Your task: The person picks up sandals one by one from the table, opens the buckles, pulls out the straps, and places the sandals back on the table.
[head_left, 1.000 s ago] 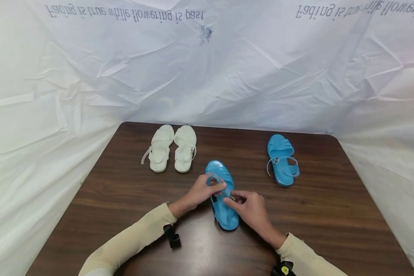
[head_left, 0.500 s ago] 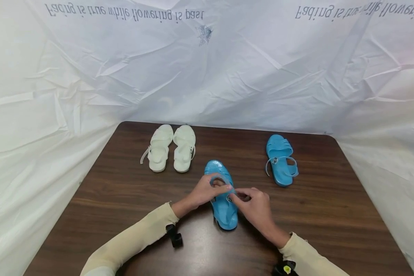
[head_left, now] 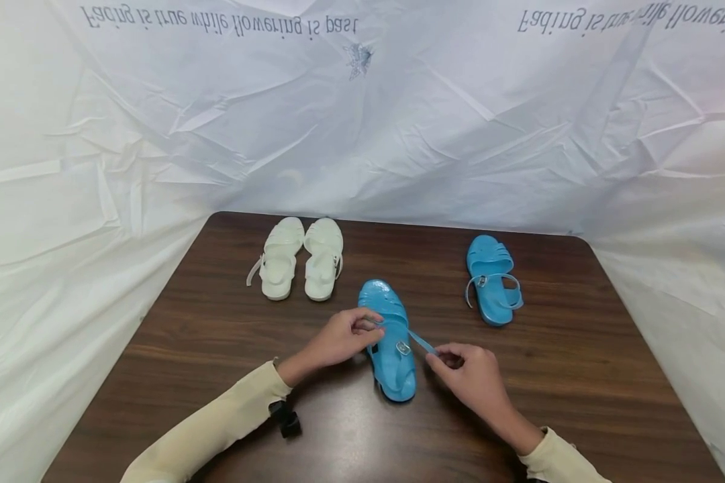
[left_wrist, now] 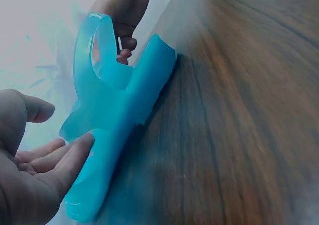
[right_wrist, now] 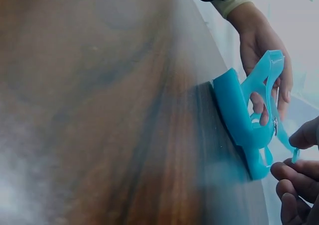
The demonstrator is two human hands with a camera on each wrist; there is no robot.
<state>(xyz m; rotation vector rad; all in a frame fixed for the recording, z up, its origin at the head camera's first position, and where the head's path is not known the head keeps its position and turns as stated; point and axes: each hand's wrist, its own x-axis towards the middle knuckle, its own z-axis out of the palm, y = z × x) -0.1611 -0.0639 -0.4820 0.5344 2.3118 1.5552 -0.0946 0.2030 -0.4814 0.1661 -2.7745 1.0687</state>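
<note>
A blue sandal (head_left: 394,372) lies on the brown table with its toe pointing away, a metal buckle (head_left: 403,348) on top. My right hand (head_left: 474,376) pinches the end of its thin strap (head_left: 423,342), drawn out to the right of the shoe. In the right wrist view the strap tip (right_wrist: 295,155) shows between thumb and finger. My left hand (head_left: 341,337) is at the sandal's left side. Its thumb stands apart and its fingers reach forward, a fingertip (left_wrist: 85,140) right at the blue sandal (left_wrist: 144,80) in the left wrist view.
Two white sandals (head_left: 323,258) stand side by side at the back left of the table (head_left: 217,335). Another blue sandal (head_left: 489,251) lies at the back right, its strap loose. A white sheet (head_left: 362,134) hangs behind the table's far edge.
My right hand has moved right and toward me, pulling the strap out straight. The left hand has let go of the strap and drawn back slightly left. The buckle is now uncovered.
</note>
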